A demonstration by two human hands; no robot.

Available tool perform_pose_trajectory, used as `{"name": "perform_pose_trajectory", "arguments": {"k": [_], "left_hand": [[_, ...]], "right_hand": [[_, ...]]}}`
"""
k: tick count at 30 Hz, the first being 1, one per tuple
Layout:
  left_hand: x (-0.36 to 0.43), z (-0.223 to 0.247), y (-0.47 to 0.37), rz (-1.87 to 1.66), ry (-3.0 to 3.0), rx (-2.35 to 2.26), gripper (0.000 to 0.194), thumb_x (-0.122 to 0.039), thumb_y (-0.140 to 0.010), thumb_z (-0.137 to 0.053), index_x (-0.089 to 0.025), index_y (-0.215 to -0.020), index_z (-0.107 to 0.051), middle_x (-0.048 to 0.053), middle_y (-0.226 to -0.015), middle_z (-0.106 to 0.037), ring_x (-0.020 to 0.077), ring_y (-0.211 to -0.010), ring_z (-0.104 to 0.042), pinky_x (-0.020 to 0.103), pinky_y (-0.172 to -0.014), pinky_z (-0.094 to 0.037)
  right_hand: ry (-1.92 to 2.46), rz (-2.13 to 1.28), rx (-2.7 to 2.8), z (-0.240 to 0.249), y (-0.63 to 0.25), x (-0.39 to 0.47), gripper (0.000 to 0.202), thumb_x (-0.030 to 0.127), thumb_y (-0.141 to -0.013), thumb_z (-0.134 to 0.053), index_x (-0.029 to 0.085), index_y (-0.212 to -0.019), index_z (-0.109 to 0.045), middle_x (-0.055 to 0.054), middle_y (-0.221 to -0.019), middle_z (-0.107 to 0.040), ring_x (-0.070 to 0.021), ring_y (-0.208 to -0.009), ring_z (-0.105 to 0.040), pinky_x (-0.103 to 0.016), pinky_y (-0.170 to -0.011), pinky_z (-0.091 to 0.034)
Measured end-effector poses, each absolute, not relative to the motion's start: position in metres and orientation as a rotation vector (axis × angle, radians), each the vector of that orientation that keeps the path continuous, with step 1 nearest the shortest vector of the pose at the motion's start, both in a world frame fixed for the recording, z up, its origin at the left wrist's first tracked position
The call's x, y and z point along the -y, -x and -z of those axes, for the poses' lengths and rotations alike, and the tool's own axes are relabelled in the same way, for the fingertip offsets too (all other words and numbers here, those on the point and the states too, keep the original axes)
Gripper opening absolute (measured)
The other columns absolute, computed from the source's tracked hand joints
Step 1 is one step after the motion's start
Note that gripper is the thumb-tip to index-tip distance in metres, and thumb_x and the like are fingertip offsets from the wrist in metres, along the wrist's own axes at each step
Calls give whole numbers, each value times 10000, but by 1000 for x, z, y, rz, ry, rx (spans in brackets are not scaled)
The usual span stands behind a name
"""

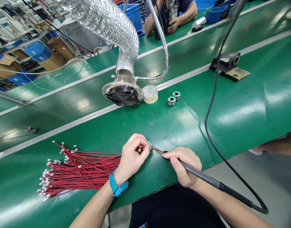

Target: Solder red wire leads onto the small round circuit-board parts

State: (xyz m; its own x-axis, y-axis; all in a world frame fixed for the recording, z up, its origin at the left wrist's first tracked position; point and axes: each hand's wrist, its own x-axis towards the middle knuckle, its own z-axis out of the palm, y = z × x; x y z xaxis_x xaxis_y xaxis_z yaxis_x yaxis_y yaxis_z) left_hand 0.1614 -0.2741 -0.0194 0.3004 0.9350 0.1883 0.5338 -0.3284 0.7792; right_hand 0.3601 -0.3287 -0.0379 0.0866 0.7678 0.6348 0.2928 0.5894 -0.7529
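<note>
Near the middle of the green bench, my left hand [133, 156] is closed with its fingertips on a red wire and a small round circuit board [149, 145]. My right hand [185, 166] grips a grey soldering iron [200, 174], whose metal tip meets the board's right side. A blue wrist strap [118, 187] is around my left wrist. Left of my left hand lies a large bundle of red and black wires [86, 169] with white connectors at their left ends. Two round parts with green tops [171, 100] sit farther back, side by side.
A fume duct [128, 53] with a fan [123, 96] hangs over the bench's back edge, beside a tape roll [150, 94]. The iron's black cable [213, 101] loops at the right, near an iron stand [229, 66]. Another person's hands [174, 24] show across the bench.
</note>
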Motion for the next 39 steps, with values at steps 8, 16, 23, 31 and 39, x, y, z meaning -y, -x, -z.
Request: {"name": "perform_pose_trajectory", "arguments": {"k": [8,16,23,31,39], "left_hand": [[274,19,-161,-862,-1970,-1310,178,-206,-925,-677,-176,-753,-646,57,-946,-668,93,-621,-498,235,-533,-378],[273,17,-162,-872,-1969,-1303,171,-191,-912,-685,-175,-744,-657,52,-929,-666,94,-617,-508,243,-530,-375],[273,18,-162,-878,-1967,-1307,189,-195,-927,-668,-173,-740,-659,53,-929,-656,103,-647,-540,245,-547,-394],[273,19,-163,-889,-1975,-1321,179,-158,-910,-663,-172,-733,-642,40,-913,-645,91,-621,-499,244,-533,-366],[272,20,-164,-902,-2000,-1319,183,-139,-897,-669,-170,-722,-625,29,-890,-646,88,-630,-496,238,-557,-366]], "right_hand": [[1120,-468,1332,41,-361,333,249,198,-958,-542,224,-882,-778,18,-616,-692,-143,-519,-654,-297,-601,-579],[1119,-537,1362,43,-360,329,263,222,-999,-528,219,-914,-778,25,-588,-663,-132,-492,-624,-284,-584,-567],[1101,-556,1363,41,-360,328,255,198,-997,-531,214,-929,-776,27,-610,-678,-120,-488,-618,-269,-590,-562],[1077,-583,1385,39,-359,325,252,168,-994,-529,202,-926,-770,38,-612,-676,-93,-466,-592,-242,-599,-559],[1079,-607,1307,45,-362,329,245,193,-1009,-539,213,-963,-779,42,-604,-645,-101,-488,-589,-252,-578,-528]]}}
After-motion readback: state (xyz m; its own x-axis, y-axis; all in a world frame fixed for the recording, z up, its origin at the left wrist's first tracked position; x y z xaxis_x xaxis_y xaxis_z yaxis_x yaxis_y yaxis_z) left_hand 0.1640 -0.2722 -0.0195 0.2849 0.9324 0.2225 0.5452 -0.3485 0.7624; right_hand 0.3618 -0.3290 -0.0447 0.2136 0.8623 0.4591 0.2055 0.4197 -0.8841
